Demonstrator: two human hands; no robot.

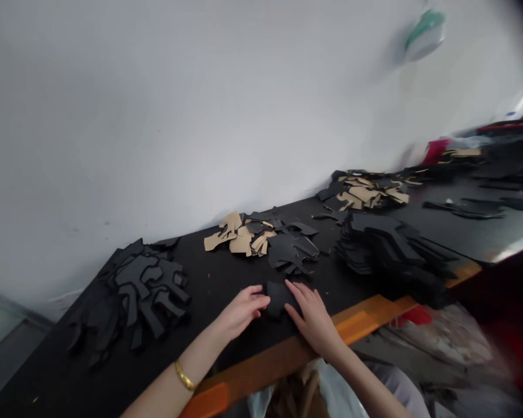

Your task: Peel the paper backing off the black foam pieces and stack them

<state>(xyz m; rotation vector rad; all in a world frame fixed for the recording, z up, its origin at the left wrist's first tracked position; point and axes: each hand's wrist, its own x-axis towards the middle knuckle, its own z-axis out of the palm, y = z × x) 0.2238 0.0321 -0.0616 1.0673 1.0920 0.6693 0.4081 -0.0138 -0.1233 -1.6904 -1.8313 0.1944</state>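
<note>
A small dark cut-out piece [277, 297] lies near the front edge of the black tabletop, between my two hands. My left hand [243, 310], on the arm with a gold bangle, has its fingers drawn together at the piece's left edge and appears to pinch it. Spread fingers of my right hand [308, 310] rest at the piece's right side, touching its edge. Just beyond it lies a loose heap of black cut pieces [287, 247], with tan-backed pieces [244, 238] on its left.
Curved black pieces [150, 284] are heaped at left. A thick stack of black pieces [383, 238] stands at right, with a mixed tan and black pile [361, 191] behind. An orange-brown strip [287, 357] runs along the front edge. A white wall [200, 116] rises behind.
</note>
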